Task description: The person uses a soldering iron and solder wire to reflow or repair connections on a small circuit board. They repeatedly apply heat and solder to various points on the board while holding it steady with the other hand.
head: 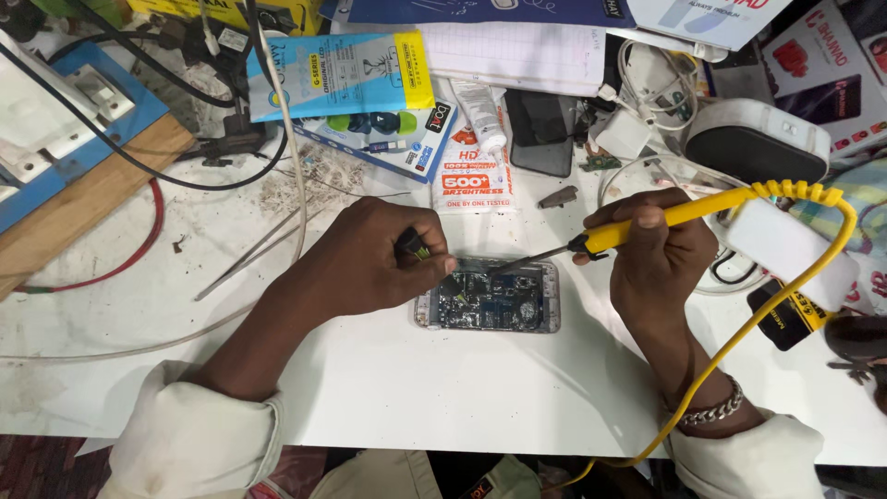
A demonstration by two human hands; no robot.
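An opened phone (490, 300) with its circuit board showing lies flat in the middle of the white table (443, 388). My right hand (656, 249) grips a yellow soldering iron (665, 219) like a pen, its dark tip touching the board's upper edge. A coiled yellow cord (804, 277) runs from the iron off the table's front. My left hand (365, 259) rests at the phone's upper left corner, fingers closed on a small dark tool (413, 246) with a green-yellow mark.
Metal tweezers (249, 254) lie left of my left hand. Packets and boxes (342, 74), a tube (480, 115), a dark phone (540, 129), a white charger and cables crowd the back. A wooden board with a blue frame (74, 157) sits at left, white units (758, 139) at right.
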